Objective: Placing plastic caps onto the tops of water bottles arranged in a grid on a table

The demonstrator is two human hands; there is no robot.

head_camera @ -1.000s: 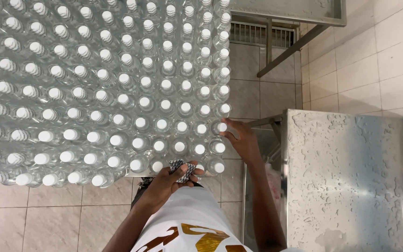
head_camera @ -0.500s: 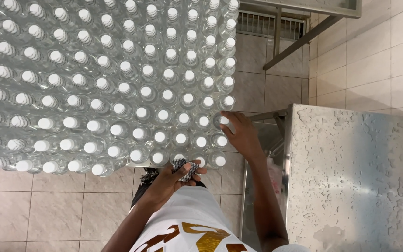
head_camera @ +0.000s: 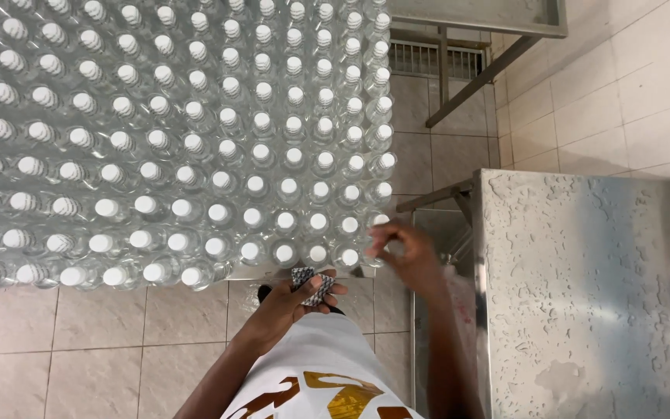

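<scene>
Head view, looking straight down. Left hand (head_camera: 292, 299) is held just below the near edge of the bottle block, its fingers (head_camera: 333, 290) curled shut around a small stack of patterned black-and-white pieces (head_camera: 309, 283); the stack's long axis runs from lower right to upper left, the upper end pointing toward the bottles. What the pieces are cannot be told at this size.

Right hand (head_camera: 406, 252) is at the near right corner of the block, blurred; fingers (head_camera: 380, 231) loosely spread and bent, tips just beside the corner bottle's white cap (head_camera: 380, 220). Whether they touch it cannot be told. Nothing shows in its grasp.

Clear plastic bottles (head_camera: 172, 147) stand upright, long axes vertical, white caps facing the camera, packed in tight rows filling the upper left.

To the right, a wet stainless steel tabletop (head_camera: 583, 295) beaded with droplets. Another steel table (head_camera: 490, 15) at the top edge, with a diagonal brace. Beige tiled floor (head_camera: 71, 349), a floor drain grate (head_camera: 436, 58) behind the bottles, and a white tiled wall (head_camera: 630, 85) on the right.
</scene>
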